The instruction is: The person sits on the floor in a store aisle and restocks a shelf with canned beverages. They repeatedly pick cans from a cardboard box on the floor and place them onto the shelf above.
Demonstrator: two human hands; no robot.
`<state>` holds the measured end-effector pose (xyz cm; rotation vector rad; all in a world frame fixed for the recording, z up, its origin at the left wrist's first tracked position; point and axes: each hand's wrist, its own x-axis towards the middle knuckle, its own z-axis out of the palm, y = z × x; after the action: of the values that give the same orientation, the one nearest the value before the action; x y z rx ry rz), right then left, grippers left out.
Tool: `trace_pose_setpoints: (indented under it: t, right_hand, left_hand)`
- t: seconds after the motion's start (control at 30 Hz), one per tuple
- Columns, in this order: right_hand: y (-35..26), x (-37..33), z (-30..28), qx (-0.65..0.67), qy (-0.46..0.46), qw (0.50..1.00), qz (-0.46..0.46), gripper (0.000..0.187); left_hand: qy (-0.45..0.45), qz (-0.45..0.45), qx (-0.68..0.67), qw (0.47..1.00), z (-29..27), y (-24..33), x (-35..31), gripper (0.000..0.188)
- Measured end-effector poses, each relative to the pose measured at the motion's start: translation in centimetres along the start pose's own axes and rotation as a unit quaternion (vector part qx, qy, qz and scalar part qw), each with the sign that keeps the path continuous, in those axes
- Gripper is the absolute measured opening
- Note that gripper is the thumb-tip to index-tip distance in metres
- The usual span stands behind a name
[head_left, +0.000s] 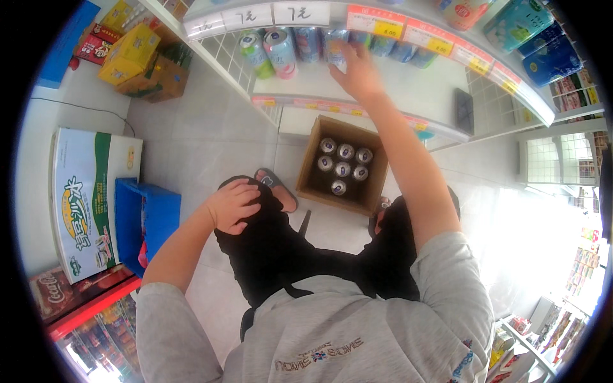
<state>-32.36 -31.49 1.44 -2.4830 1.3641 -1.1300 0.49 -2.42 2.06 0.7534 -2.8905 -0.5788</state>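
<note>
My right hand [359, 75] reaches onto the white shelf [408, 89], its fingers and thumb curled around a light blue drink can [334, 39]. The hand covers part of that can. Left of it on the shelf stand a green can [257, 56], a pink-and-white can [281, 56] and another blue can [308, 46]; several more cans are partly hidden to the right. Resting on my left knee, my left hand [235, 205] has its fingers spread and holds nothing. Between my feet, an open cardboard box [309, 167] holds several upright cans [343, 169].
A dark phone-like slab [464, 110] lies at the shelf's right end. Price tags [408, 32] line the upper shelf edge. To my left are a white-and-green freezer-like carton [96, 204] and a blue bin [163, 214]. Yellow boxes [129, 54] sit at the far left.
</note>
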Motion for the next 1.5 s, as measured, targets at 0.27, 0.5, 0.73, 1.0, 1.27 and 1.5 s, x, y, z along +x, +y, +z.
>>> trace_pose_setpoints:
  t: [0.27,0.5,0.73,1.0,1.27,1.5]
  right_hand:
    - [0.2,1.9,-0.5,-0.066,0.0,0.997,0.048,0.071]
    - [-0.5,1.7,-0.9,-0.04,0.004,0.995,0.089,0.042]
    - [0.4,-0.6,-2.6,0.044,0.002,0.997,0.069,0.054]
    - [-6.9,-4.0,-14.1,0.004,-0.226,0.972,-0.065,0.064]
    - [-6.6,-12.2,-13.8,0.056,-0.365,0.928,-0.044,0.057]
    - [-5.4,-15.1,-7.9,-0.02,-0.558,0.825,-0.09,0.054]
  left_hand:
    - [0.003,-0.007,0.002,1.0,0.0,0.3,-0.1,0.048]
    - [0.004,-0.011,0.002,1.0,0.2,0.3,-0.7,0.049]
    - [0.033,-0.057,0.007,0.998,0.8,-0.3,-1.0,0.052]
    - [0.063,-0.063,0.0,0.996,1.3,-0.6,-1.2,0.055]
    - [0.011,-0.022,0.027,0.999,0.3,-0.4,0.0,0.054]
    - [0.031,-0.028,0.007,0.999,1.3,-0.7,-0.1,0.056]
